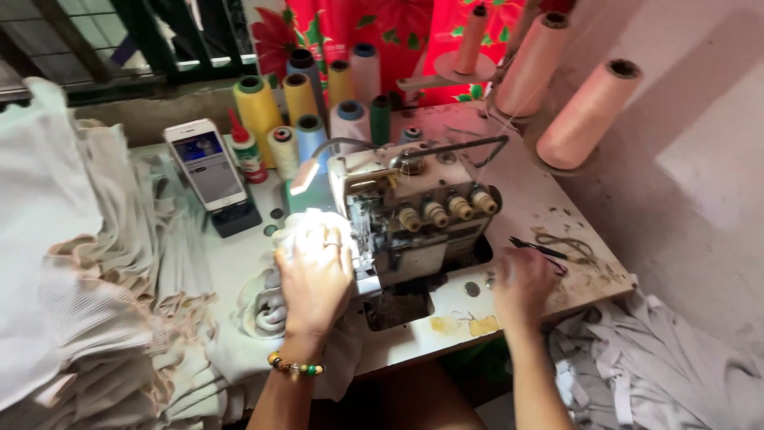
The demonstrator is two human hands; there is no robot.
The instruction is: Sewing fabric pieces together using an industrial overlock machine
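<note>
My left hand (314, 275) lies flat on a piece of white fabric (263, 306) at the left side of an overlock sewing machine (410, 211), under its bright lamp. A ring and a beaded bracelet show on that hand and wrist. My right hand (521, 283) rests on the table (549, 191) to the right of the machine, fingers curled, close to a small dark pair of snips (537, 248); whether it holds anything I cannot tell.
A pile of white and beige garments (87, 271) fills the left. A phone (205, 165) leans on a stand. Several thread cones (306, 103) stand behind the machine, large pink cones (589, 111) at the right. White cloth strips (637, 358) hang below the table's right edge.
</note>
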